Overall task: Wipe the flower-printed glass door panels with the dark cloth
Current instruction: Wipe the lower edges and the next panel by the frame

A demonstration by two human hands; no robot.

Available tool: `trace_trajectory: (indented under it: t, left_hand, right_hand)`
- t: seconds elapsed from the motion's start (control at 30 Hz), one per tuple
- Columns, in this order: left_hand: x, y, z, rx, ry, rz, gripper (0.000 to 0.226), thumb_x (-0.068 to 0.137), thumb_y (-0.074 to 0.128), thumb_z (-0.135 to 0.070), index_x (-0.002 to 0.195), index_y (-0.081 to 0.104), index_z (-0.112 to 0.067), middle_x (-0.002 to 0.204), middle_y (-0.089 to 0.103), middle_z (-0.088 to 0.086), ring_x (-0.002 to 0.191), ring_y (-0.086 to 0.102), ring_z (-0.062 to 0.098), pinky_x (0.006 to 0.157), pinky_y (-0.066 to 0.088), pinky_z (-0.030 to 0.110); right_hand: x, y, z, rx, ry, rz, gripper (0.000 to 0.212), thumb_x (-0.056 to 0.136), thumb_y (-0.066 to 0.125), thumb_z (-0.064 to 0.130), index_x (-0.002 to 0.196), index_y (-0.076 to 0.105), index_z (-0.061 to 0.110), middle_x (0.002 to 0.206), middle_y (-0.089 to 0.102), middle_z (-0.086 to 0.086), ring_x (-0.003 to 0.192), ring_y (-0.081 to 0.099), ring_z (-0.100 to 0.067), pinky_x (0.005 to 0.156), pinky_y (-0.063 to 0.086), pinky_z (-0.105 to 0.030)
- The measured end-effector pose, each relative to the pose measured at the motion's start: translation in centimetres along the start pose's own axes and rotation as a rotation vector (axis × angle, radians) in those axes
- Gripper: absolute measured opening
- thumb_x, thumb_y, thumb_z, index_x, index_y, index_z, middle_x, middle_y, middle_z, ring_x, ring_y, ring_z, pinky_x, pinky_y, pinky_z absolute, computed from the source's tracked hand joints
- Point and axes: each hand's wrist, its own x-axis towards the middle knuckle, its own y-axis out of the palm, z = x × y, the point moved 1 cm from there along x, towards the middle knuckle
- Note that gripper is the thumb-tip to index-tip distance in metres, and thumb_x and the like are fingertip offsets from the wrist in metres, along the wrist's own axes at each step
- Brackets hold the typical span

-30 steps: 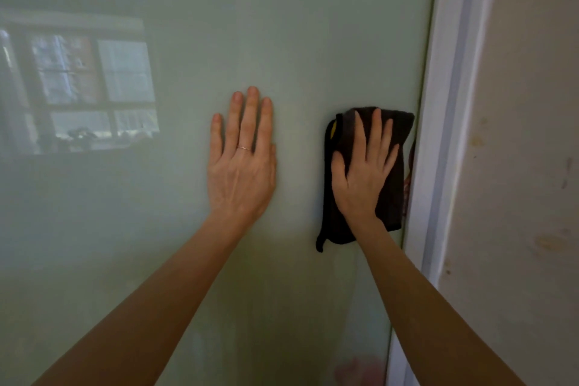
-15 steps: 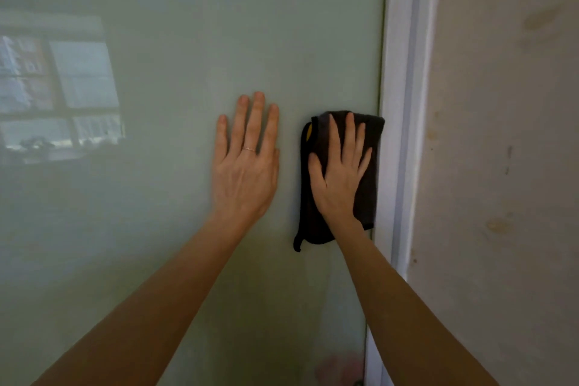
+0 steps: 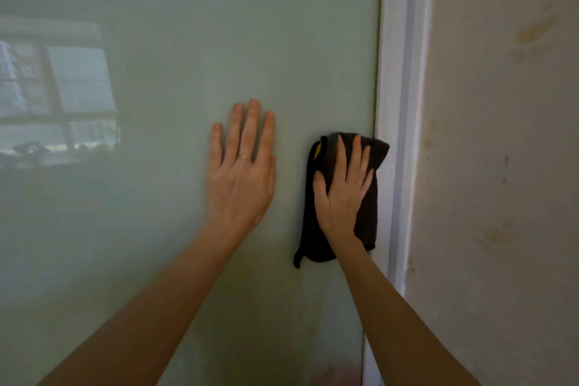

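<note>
A pale green frosted glass door panel [image 3: 194, 25] fills the left and middle of the view. My left hand [image 3: 241, 172] lies flat on the glass with straight fingers pointing up. To its right, my right hand [image 3: 343, 191] presses a folded dark cloth [image 3: 371, 216] flat against the glass, fingers spread and straight. The cloth's right edge laps onto the white door frame [image 3: 398, 72]. A faint pink flower print [image 3: 340, 371] shows at the panel's bottom edge.
A stained cream wall [image 3: 507, 166] stands right of the frame. A window reflection [image 3: 59, 94] shows on the glass at the left.
The right hand and cloth have stayed by the panel's right edge, now overlapping the frame. The view has shifted slightly right. The left hand stays flat on the glass.
</note>
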Motion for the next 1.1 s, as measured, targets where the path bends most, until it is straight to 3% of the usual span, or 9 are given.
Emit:
trace_trajectory:
  t: [0.13, 0.27, 0.5, 0.7, 0.87, 1.1]
  left_hand:
    - [-0.2, -0.1, 0.1, -0.01, 0.007, 0.033, 0.056, 0.107, 0.035, -0.026, 0.159, 0.024, -0.009, 0.166, 0.017, 0.015, 0.154, 0.014, 0.033, 0.125, 0.005, 0.051]
    - [-0.3, 0.1, 0.1, -0.01, -0.007, 0.029, 0.056, 0.106, 0.036, -0.026, 0.159, 0.025, -0.01, 0.166, 0.018, 0.015, 0.154, 0.015, 0.033, 0.124, 0.008, 0.051]
    - [-0.3, 0.0, 0.0, -0.004, -0.008, 0.036, 0.058, 0.106, 0.037, -0.027, 0.16, 0.021, -0.01, 0.166, 0.016, 0.015, 0.154, 0.013, 0.033, 0.125, 0.007, 0.051]
    - [-0.3, 0.2, 0.0, 0.008, 0.005, 0.026, 0.057, 0.107, 0.035, -0.027, 0.16, 0.022, -0.01, 0.166, 0.017, 0.016, 0.154, 0.014, 0.033, 0.125, 0.008, 0.051]
    - [-0.3, 0.3, 0.0, 0.002, -0.001, 0.023, 0.056, 0.107, 0.035, -0.026, 0.159, 0.023, -0.009, 0.166, 0.017, 0.016, 0.154, 0.014, 0.034, 0.125, 0.006, 0.051]
    - [-0.2, 0.2, 0.0, 0.002, 0.005, 0.021, 0.055, 0.107, 0.035, -0.025, 0.159, 0.025, -0.009, 0.165, 0.02, 0.016, 0.153, 0.017, 0.034, 0.124, 0.008, 0.051]
  right_hand:
    - [-1.5, 0.2, -0.4, 0.04, 0.043, -0.038, 0.067, 0.094, 0.044, 0.032, 0.157, 0.032, 0.014, 0.166, 0.023, -0.011, 0.155, 0.012, -0.029, 0.125, 0.005, -0.052]
    - [-5.8, 0.3, -1.8, 0.069, 0.129, -0.026, 0.068, 0.094, 0.043, 0.028, 0.158, 0.027, 0.011, 0.166, 0.022, -0.012, 0.155, 0.012, -0.029, 0.123, 0.013, -0.061]
    - [-2.9, 0.5, 0.2, 0.08, 0.22, -0.045, 0.067, 0.095, 0.035, 0.034, 0.156, 0.012, 0.023, 0.168, 0.014, -0.005, 0.156, 0.009, -0.025, 0.125, 0.002, -0.054]
    - [-4.1, 1.1, 0.7, 0.006, 0.159, -0.092, 0.066, 0.097, 0.04, 0.032, 0.158, 0.028, 0.009, 0.166, 0.023, -0.014, 0.155, 0.014, -0.032, 0.124, 0.008, -0.056]
    - [-7.7, 1.4, 0.8, -0.062, 0.034, -0.012, 0.068, 0.095, 0.043, 0.036, 0.158, 0.024, 0.019, 0.166, 0.023, -0.016, 0.155, 0.014, -0.035, 0.123, 0.008, -0.058]
    - [-1.0, 0.7, 1.6, -0.025, 0.233, -0.053, 0.071, 0.093, 0.035, 0.043, 0.16, 0.026, 0.019, 0.168, 0.02, -0.009, 0.156, 0.012, -0.03, 0.122, 0.007, -0.062]
